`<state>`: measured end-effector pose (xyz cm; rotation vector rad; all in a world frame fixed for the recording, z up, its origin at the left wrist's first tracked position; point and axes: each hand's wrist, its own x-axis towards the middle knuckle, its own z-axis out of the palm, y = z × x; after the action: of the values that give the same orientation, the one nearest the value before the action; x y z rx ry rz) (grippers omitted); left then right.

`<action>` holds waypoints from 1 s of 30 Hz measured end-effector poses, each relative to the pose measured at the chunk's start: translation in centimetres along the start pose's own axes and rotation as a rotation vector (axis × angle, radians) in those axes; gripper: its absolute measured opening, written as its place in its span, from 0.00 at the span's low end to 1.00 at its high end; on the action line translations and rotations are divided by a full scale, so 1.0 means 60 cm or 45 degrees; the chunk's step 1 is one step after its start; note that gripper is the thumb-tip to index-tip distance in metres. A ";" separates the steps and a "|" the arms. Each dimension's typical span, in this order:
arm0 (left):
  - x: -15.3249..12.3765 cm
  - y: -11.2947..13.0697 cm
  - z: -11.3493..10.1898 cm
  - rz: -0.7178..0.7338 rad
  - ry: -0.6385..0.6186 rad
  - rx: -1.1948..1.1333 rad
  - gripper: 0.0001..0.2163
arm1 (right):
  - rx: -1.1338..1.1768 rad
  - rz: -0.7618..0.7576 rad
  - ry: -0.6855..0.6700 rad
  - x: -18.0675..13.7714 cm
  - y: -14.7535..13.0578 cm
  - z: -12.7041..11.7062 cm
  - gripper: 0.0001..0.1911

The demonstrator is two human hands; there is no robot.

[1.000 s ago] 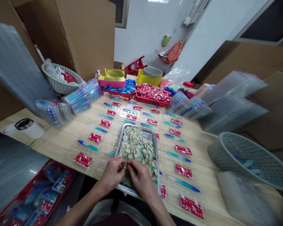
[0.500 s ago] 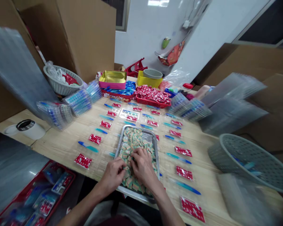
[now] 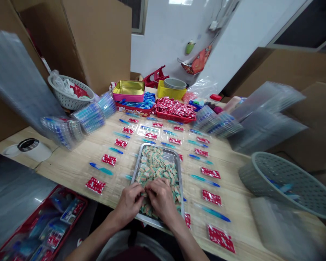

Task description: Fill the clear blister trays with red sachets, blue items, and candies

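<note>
A metal tray (image 3: 181, 195) on the table in front of me holds a heap of small tan-and-green square pieces (image 3: 154, 161). Over its near left part, my left hand (image 3: 129, 203) is closed in a pinch, with a bit of the small squares showing at its fingertips. My right hand (image 3: 161, 197) sits just beside it above the heap, fingers curled inward and bunched. Its fingertips nearly meet those of the left; what lies between them is hidden. Around the tray are rows of clear plastic trays, each with a red dotted packet (image 3: 211, 197) and a slim blue-teal stick (image 3: 215, 214).
At the back stand a red basket of red packets (image 3: 175, 108), a pink tin (image 3: 128, 95) and a yellow basket (image 3: 170, 91). A grey basket (image 3: 288, 185) is at the right. Stacked clear trays (image 3: 62, 132) and a white cup (image 3: 35, 149) stand left; a red crate (image 3: 81, 206) is below.
My right hand has drawn back toward me and slightly left, from the middle of the heap to beside my left hand. My left hand stays almost in place, still pinching.
</note>
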<state>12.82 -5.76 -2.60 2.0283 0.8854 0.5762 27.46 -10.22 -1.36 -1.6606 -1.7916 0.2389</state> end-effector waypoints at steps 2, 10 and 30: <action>-0.001 -0.001 0.001 -0.041 0.023 -0.006 0.07 | 0.009 -0.005 -0.076 -0.001 0.000 -0.004 0.13; 0.001 -0.004 0.003 -0.066 0.083 -0.110 0.07 | 0.070 -0.014 -0.164 -0.010 -0.001 -0.015 0.14; 0.020 -0.010 -0.008 -0.173 0.002 -0.296 0.06 | 0.092 0.107 -0.052 -0.018 -0.009 -0.007 0.11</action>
<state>13.03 -4.34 -2.75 1.7448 0.9055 0.5772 27.24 -11.45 -1.11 -1.6931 -1.7243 0.3731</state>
